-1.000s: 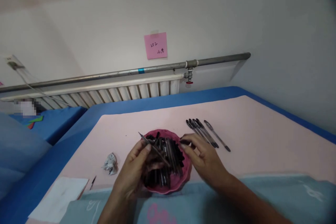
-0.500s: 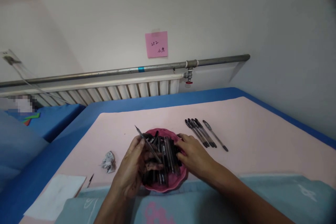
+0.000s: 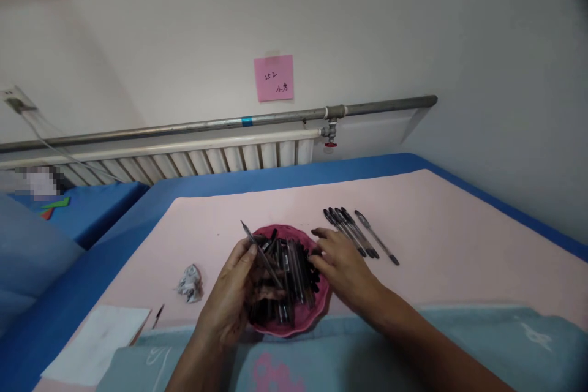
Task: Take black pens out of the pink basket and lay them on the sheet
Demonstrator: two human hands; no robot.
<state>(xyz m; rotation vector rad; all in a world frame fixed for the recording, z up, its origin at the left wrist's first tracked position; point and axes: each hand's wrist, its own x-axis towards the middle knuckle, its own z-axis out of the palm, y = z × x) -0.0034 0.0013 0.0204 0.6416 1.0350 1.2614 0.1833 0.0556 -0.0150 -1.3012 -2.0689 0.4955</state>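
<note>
A pink bowl [image 3: 316,312] full of black pen parts [image 3: 294,269] stands near the front of the pink table cover [image 3: 436,226]. My left hand [image 3: 232,300] rests at the bowl's left rim, fingers closed on a thin pen barrel [image 3: 260,251] that points up and to the left. My right hand [image 3: 342,266] reaches into the bowl's right side, its fingertips curled among the black parts; what they grip is hidden. A row of several assembled black pens [image 3: 356,233] lies just right of the bowl.
A crumpled bit of paper [image 3: 189,283] and a small pen refill [image 3: 158,316] lie left of the bowl. A white sheet [image 3: 94,346] sits at the front left. A light blue cloth [image 3: 482,343] covers the near edge. Behind are a radiator [image 3: 206,162] and wall pipe.
My right hand has shifted slightly within the bowl's right side. My left hand has kept the thin barrel and barely moved. The camera has tilted a little.
</note>
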